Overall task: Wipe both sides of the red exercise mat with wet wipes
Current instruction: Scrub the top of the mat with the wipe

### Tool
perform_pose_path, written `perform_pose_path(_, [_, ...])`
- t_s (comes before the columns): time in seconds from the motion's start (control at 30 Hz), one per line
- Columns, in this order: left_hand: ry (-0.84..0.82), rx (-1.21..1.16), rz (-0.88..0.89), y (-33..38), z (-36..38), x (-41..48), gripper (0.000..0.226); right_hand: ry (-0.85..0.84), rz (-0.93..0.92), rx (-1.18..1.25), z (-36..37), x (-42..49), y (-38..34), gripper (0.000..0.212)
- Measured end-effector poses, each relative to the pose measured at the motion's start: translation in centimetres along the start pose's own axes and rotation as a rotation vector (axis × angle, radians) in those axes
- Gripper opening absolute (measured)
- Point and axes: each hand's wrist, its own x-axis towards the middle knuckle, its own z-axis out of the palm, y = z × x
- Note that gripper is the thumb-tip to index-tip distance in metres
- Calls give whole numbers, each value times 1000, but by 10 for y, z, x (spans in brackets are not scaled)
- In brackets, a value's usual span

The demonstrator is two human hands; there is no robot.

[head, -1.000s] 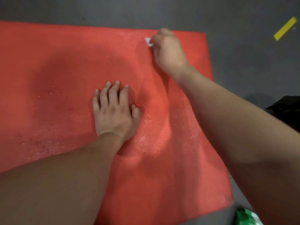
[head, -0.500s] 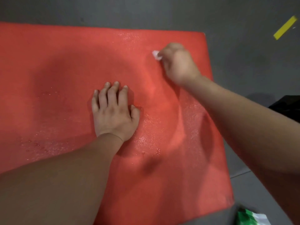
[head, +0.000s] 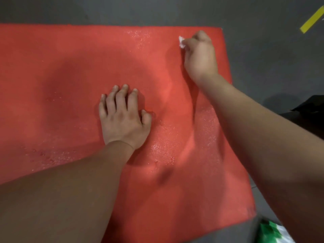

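Observation:
The red exercise mat (head: 70,71) lies flat on a grey floor and fills most of the view, with wet glistening patches on it. My left hand (head: 122,118) rests palm down near the mat's middle, fingers spread. My right hand (head: 200,57) is near the mat's far right corner, its fingers curled round a small white wet wipe (head: 181,42) that peeks out on the left of the fist and touches the mat.
A green and white wipes packet (head: 271,232) lies on the floor off the mat's near right corner. A yellow tape strip (head: 313,20) marks the floor at the far right. A black object (head: 310,106) sits at the right edge.
My right hand with the wipe pulled back toward me, then moved out again to the far right corner. My left hand stayed put.

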Motion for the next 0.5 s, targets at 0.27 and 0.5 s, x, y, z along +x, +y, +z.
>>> perform_pose_path(0.27, [4,7,1,-1,0,0,60,-148,-291,249,22,-19,-75,25])
perform_pose_path(0.5, [5,8,3,0,-1,0,60,-13,188,78,-3,13,-20,36])
